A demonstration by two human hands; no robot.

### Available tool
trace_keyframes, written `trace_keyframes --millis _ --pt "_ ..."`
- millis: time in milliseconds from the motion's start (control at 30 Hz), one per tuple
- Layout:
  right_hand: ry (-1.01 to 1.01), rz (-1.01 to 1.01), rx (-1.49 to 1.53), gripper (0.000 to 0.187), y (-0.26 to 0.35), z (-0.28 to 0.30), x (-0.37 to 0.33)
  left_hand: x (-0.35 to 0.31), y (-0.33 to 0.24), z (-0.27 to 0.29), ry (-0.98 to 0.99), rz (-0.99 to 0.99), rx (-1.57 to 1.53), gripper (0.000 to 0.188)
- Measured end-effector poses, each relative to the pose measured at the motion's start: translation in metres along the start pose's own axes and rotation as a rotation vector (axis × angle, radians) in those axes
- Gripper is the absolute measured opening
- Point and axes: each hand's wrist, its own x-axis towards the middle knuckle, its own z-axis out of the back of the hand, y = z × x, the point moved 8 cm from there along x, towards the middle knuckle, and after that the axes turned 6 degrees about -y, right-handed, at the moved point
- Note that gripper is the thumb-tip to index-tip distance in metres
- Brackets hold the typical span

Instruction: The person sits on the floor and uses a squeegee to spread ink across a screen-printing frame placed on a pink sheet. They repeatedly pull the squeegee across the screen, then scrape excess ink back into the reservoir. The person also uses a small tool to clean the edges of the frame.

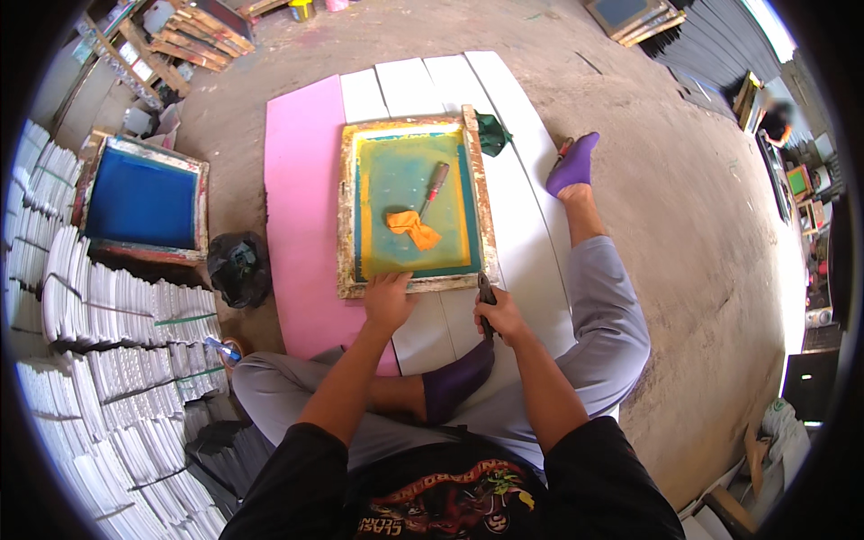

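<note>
A silk-screen printing frame (346,207) of worn, paint-stained wood lies before me, its mesh yellow-green with a blue border. My left hand (389,301) rests on its near edge, fingers stretched over the wood. At the near right corner, my right hand (504,317) is closed around a dark, long hand tool (487,292); its upper end meets the frame, and its exact kind is unclear. On the mesh lie a screwdriver (436,183) with a reddish-brown handle and a crumpled orange cloth (416,231), which touch.
White and pink boards (301,198) lie under the frame. A dark green cloth (491,135) sits by its far right corner. To the left are a blue screen (142,198), a black plastic bag (239,270) and stacked white sheets (117,297). A person (776,121) is far right.
</note>
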Motion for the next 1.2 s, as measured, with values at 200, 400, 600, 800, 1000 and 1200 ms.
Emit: trace_keyframes --millis 200,400,600,800,1000,1200 --pt "0.233 -0.020 -0.018 0.018 0.024 -0.069 -0.031 0.005 -0.037 0.027 -0.125 0.000 -0.464 0.026" --pt "0.449 -0.087 -0.081 0.023 0.013 -0.136 -0.035 -0.032 0.015 0.027 -0.170 0.286 -0.612 0.019" --pt "0.687 -0.163 -0.079 0.048 -0.005 -0.212 -0.026 -0.061 0.079 0.063 -0.165 0.461 -0.457 0.020" --pt "0.695 -0.190 -0.111 0.051 -0.008 -0.248 -0.030 -0.115 0.175 0.079 -0.305 1.050 -0.115 0.021" --pt "0.465 -0.156 -0.189 0.046 -0.010 -0.183 -0.024 -0.125 0.194 0.078 -0.446 0.930 0.001 0.024" --pt "-0.048 0.058 -0.411 0.028 -0.011 -0.049 0.001 -0.084 0.130 0.076 -0.532 0.712 -0.222 0.018"
